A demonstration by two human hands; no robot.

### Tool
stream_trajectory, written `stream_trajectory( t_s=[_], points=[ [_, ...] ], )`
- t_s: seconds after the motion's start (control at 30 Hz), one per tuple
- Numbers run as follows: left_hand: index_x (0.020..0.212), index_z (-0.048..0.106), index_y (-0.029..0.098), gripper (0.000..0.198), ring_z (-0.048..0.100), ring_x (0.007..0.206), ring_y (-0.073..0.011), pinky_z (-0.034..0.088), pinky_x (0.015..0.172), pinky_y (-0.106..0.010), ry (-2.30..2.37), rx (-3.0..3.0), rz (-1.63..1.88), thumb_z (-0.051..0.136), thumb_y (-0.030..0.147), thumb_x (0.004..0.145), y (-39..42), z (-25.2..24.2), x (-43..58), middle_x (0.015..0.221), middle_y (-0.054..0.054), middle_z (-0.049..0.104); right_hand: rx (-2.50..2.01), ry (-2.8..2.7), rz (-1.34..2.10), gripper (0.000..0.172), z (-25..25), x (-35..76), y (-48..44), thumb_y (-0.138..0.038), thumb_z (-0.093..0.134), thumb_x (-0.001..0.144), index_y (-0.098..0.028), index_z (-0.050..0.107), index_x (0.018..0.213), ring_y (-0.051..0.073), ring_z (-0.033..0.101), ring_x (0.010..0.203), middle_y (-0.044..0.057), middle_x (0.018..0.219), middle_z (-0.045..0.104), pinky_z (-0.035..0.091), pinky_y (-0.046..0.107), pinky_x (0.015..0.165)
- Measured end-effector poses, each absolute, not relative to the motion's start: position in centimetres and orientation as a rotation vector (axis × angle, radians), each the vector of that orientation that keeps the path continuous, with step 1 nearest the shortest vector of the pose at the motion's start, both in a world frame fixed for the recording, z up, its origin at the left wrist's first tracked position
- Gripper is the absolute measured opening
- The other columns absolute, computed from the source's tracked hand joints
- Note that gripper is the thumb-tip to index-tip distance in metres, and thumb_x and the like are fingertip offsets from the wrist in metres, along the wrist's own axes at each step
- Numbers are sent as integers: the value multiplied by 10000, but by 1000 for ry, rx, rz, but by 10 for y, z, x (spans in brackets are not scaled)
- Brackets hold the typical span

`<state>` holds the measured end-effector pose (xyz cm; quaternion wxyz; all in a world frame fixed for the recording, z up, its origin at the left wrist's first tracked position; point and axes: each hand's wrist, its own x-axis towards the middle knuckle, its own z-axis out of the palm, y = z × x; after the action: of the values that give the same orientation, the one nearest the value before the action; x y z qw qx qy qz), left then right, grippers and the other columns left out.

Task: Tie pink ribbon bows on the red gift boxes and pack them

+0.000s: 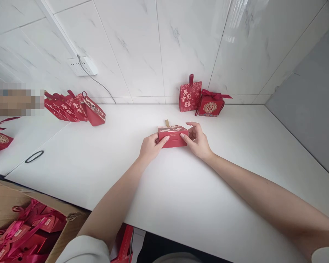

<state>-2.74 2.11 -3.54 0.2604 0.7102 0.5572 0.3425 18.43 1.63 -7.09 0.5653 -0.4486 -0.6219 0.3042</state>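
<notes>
A small red gift box (pixel 173 141) with pale print and a short gold-brown ribbon loop (pixel 167 123) lies on the white table between my hands. My left hand (pixel 151 147) grips its left end, the thumb pressed on the near face. At the right end, my right hand (pixel 199 142) holds it with the thumb on the near face, while the index finger is raised off it. The fingers behind the box are partly hidden.
Against the tiled wall stand a red box with white characters (pixel 190 96) and a ribbon-tied box (pixel 210 105). Several red boxes (pixel 74 107) lean at the left. A black ring (pixel 34 156) lies on the table. A carton (pixel 64 233) of ribboned boxes stands lower left.
</notes>
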Motion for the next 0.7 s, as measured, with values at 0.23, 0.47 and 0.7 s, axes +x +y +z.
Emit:
stream_trajectory(
  t_s=[0.23, 0.47, 0.7],
  points=[
    [978, 722, 171, 548, 591, 564, -136, 513, 524, -270, 1398, 1706, 897, 619, 666, 767, 27, -49, -29, 822, -42, 707, -1013, -1482, 759, 325, -75, 183, 20, -465, 676, 848, -224, 618, 1056, 206, 593, 786, 60, 981, 668, 498, 350, 716],
    [877, 685, 178, 535, 564, 474, -122, 473, 507, -251, 1350, 1807, 942, 461, 664, 877, 26, -50, -32, 560, 17, 571, -1019, -1467, 731, 294, -72, 181, 18, -465, 644, 868, -227, 590, 1032, 194, 567, 781, 52, 989, 651, 481, 338, 720],
    [1052, 674, 188, 498, 617, 582, -119, 563, 566, -282, 1246, 1619, 971, 673, 592, 762, 26, -49, -28, 826, -32, 683, -1054, -1335, 775, 339, -73, 182, 20, -484, 596, 884, -243, 518, 1110, 174, 504, 692, -10, 799, 497, 454, 312, 666]
  ],
)
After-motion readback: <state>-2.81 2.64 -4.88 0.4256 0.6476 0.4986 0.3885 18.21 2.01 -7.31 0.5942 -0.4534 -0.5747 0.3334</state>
